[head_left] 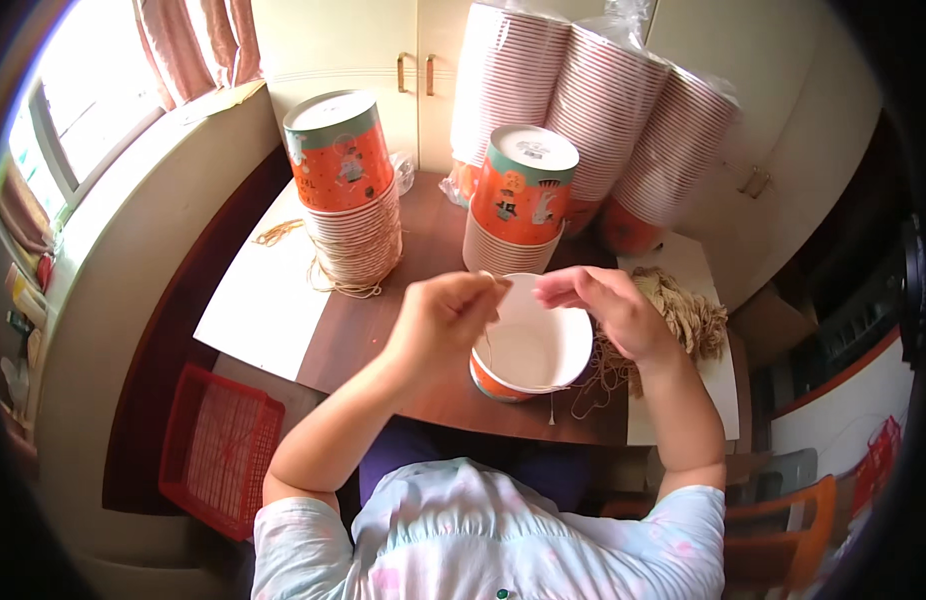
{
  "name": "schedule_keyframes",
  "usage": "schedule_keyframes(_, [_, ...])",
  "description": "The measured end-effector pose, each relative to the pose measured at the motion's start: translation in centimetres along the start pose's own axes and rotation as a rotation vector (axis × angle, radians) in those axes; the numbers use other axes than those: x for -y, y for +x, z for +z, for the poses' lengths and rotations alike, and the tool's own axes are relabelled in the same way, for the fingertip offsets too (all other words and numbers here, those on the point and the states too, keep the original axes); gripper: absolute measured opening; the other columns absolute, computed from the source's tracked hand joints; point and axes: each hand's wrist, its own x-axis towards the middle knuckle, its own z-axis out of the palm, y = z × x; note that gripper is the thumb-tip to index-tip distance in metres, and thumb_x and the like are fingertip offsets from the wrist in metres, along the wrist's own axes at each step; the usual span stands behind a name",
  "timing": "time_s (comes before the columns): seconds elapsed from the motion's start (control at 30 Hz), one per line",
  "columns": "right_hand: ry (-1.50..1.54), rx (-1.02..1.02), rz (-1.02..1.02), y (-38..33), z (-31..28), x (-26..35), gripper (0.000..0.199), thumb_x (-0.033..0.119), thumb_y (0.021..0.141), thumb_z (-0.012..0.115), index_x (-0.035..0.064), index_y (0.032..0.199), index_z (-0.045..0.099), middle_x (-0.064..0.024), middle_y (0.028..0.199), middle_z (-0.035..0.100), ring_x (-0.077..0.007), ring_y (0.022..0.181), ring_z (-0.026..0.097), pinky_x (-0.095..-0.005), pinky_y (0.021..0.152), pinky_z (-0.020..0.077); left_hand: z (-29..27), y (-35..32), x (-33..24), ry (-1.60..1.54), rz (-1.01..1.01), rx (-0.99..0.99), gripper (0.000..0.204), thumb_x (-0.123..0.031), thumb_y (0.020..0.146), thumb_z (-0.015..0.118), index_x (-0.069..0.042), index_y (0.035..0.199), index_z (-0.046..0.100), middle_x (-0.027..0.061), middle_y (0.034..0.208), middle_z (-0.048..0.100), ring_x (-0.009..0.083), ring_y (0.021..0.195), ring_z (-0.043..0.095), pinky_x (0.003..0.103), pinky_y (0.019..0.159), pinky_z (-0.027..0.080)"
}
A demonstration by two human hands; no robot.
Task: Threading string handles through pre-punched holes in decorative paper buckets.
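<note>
My left hand is closed in a pinch on a thin beige string, which hangs down beside the rim of a paper bucket. The bucket stands upright on the table in front of me, white inside and orange outside, with its mouth facing up. More string crosses its near right rim, and a short end dangles there. Over the far right of the rim, my right hand is stretched out with its fingers apart from the left hand. A loose bundle of beige strings lies beside my right wrist.
Upside-down bucket stacks stand behind: one wound with string at left, another in the middle. Tall plastic-wrapped stacks lean against the cabinet. A red basket sits below the table's left edge; an orange chair is at right.
</note>
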Motion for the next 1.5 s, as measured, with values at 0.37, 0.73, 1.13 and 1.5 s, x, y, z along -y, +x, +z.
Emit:
schedule_keyframes(0.37, [0.324, -0.075, 0.088, 3.9, 1.9, 0.1, 0.02, 0.019, 0.096, 0.054, 0.0009, 0.095, 0.062, -0.0083, 0.09, 0.067, -0.0139, 0.081, 0.064, -0.0268, 0.077, 0.0511, 4.5, -0.3, 1.9, 0.628, 0.479, -0.08, 0.007, -0.003, 0.082, 0.065, -0.003, 0.089, 0.063, 0.0129, 0.076, 0.063, 0.0315, 0.065, 0.063, 0.038, 0.057, 0.051])
schedule_keyframes(0.73, [-0.455, -0.037, 0.277, 2.9, 0.8, 0.3, 0.034, 0.031, 0.09, 0.065, -0.0025, 0.085, 0.067, -0.0009, 0.076, 0.064, -0.0067, 0.071, 0.056, -0.0231, 0.067, 0.0457, 4.3, -0.1, 2.4, 0.999, 0.607, -0.109, 0.008, -0.009, 0.078, 0.061, -0.005, 0.084, 0.056, 0.0059, 0.069, 0.055, 0.0217, 0.059, 0.057, 0.034, 0.058, 0.046])
schedule_keyframes(1.13, [0.277, 0.061, 0.184, 3.1, 0.7, -2.1, 0.014, 0.015, 0.092, 0.059, 0.0012, 0.092, 0.063, -0.0051, 0.086, 0.065, -0.0124, 0.08, 0.062, -0.0267, 0.075, 0.0504, 5.6, -1.5, 3.0, 1.076, 0.662, -0.065, 0.015, -0.009, 0.078, 0.065, -0.004, 0.092, 0.061, 0.0038, 0.069, 0.053, 0.0194, 0.057, 0.054, 0.032, 0.056, 0.043])
schedule_keyframes(1.5, [0.29, 0.042, 0.202, 1.9, 0.6, -0.6, 0.013, 0.013, 0.093, 0.058, 0.0003, 0.092, 0.062, -0.0082, 0.084, 0.064, -0.013, 0.069, 0.062, -0.0261, 0.064, 0.0533, -0.2, -1.4, 1.8, -0.184, -0.027, -0.09, 0.033, -0.016, 0.083, 0.074, 0.002, 0.109, 0.063, 0.0071, 0.095, 0.064, 0.0059, 0.073, 0.055, 0.022, 0.065, 0.048])
